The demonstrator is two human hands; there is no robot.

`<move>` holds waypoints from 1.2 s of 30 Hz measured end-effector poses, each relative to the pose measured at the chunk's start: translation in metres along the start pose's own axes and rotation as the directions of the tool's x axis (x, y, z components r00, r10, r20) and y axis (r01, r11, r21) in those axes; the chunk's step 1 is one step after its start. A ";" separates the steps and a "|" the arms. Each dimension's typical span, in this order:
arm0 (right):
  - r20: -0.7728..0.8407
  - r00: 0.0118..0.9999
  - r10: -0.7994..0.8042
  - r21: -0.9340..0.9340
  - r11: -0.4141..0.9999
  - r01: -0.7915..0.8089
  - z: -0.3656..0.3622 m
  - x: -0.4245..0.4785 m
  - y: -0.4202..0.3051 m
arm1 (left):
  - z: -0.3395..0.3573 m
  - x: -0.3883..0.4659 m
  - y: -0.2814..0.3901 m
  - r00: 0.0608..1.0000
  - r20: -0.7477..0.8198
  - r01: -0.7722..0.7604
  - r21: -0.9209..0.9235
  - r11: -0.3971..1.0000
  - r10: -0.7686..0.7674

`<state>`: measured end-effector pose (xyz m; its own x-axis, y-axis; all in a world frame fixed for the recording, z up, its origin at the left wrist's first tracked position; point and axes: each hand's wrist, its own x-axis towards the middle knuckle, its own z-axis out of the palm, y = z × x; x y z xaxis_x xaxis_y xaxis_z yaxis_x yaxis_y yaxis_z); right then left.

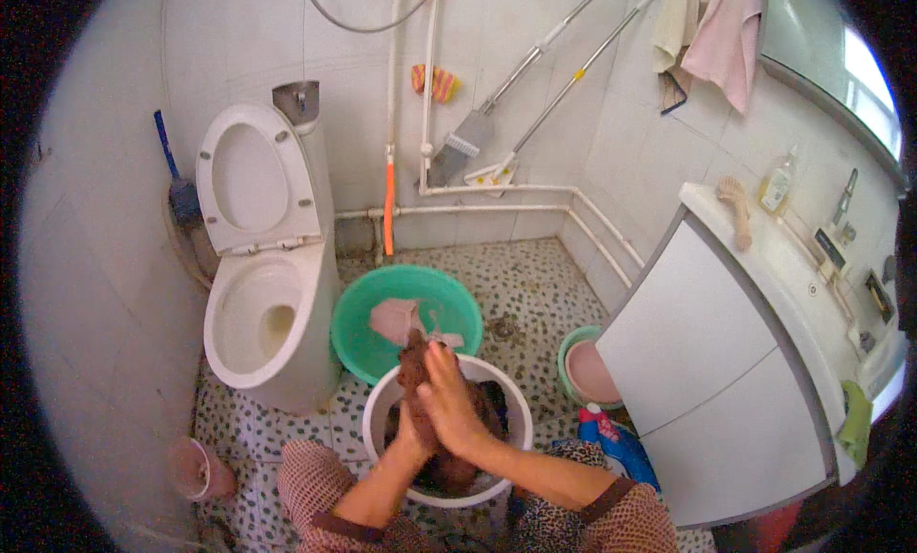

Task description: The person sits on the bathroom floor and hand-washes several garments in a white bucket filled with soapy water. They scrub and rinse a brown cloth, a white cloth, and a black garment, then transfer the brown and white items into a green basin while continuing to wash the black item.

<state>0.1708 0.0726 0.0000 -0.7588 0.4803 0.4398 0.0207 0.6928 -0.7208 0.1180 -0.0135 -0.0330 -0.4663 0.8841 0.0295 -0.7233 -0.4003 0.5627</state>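
A white plastic bucket (524,417) stands on the floor right before me, with dark cloth and some water in it. Over it, my left hand (413,428) and my right hand (451,402) press a wet brown cloth (413,363) between them. The fingers of my right hand lie extended along the cloth; those of my left hand are mostly hidden behind it. Just beyond the bucket, a green plastic basin (358,345) holds water and a pale pink cloth (396,319).
A toilet (247,367) with its lid raised stands at the left, above a pink waste bin (204,474). At the right are a washbasin cabinet (688,338), small basins (591,370) and a blue bottle (630,453). A floor squeegee (466,141) and mop lean at the back wall.
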 end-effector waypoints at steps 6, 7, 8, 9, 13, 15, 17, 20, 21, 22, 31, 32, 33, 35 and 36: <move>-0.027 0.982 0.189 0.605 0.784 -0.135 0.029 -0.012 0.041 | 0.011 -0.007 -0.010 0.954 -0.292 0.151 0.250 0.956 -0.074; -0.065 0.973 0.220 0.597 0.790 -0.138 0.031 -0.013 0.044 | 0.013 -0.005 -0.009 0.960 -0.254 0.204 0.353 0.913 -0.116; -0.067 0.970 0.235 0.570 0.807 -0.157 0.034 -0.016 0.045 | 0.015 -0.004 -0.009 0.929 -0.308 0.294 0.273 0.916 -0.206; -0.065 0.968 0.243 0.543 0.823 -0.170 0.032 -0.017 0.042 | 0.015 0.000 -0.005 0.946 -0.280 0.233 0.226 0.946 -0.166; 0.044 0.990 0.136 0.322 0.936 -0.143 0.022 -0.016 0.012 | 0.005 0.014 0.010 0.987 -0.156 -0.036 -0.036 0.999 0.030; 0.018 0.989 0.145 0.445 0.885 -0.138 0.016 -0.010 0.000 | 0.005 0.014 0.011 0.979 -0.200 -0.044 -0.013 0.999 0.040; 0.043 0.959 0.280 0.606 0.755 -0.248 0.012 -0.001 -0.003 | 0.009 0.011 0.009 0.959 -0.280 0.004 0.178 0.984 0.047; 0.200 0.980 0.007 0.973 0.112 -0.200 -0.003 0.011 -0.006 | 0.020 0.003 0.006 0.958 -0.262 0.147 0.109 0.983 -0.114; 0.184 0.983 -0.015 0.969 0.169 -0.179 0.000 0.007 -0.007 | 0.025 -0.001 0.005 0.952 -0.223 0.239 0.104 0.966 -0.211; 0.167 0.985 -0.037 0.962 0.225 -0.155 0.003 0.005 -0.005 | 0.025 0.000 0.009 0.963 -0.189 0.221 0.158 0.962 -0.190; 0.112 0.925 0.363 0.863 0.426 -0.271 0.021 0.000 0.003 | 0.018 0.009 0.005 0.962 -0.260 0.120 0.144 0.982 -0.079; 0.194 0.874 0.445 0.942 0.163 -0.293 0.015 0.005 0.002 | 0.016 0.010 0.002 0.959 -0.247 0.177 0.142 0.974 -0.139; -0.007 0.858 0.514 0.930 0.319 -0.184 0.013 0.013 0.005 | 0.016 0.009 -0.002 0.922 -0.290 0.305 0.134 0.943 -0.257; 0.181 0.904 0.386 0.961 0.125 -0.245 0.009 0.005 0.000 | 0.014 0.009 -0.004 0.971 -0.195 0.159 0.086 0.984 -0.140; 0.222 0.904 0.365 0.933 0.191 -0.306 0.010 -0.002 -0.004 | 0.010 0.010 0.002 0.972 -0.211 0.114 0.048 0.992 -0.102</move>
<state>0.1660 0.0635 -0.0030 -0.8229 0.5680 0.0153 -0.3710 -0.5166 -0.7717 0.1171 -0.0029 -0.0238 -0.4875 0.8492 -0.2032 -0.7466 -0.2847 0.6012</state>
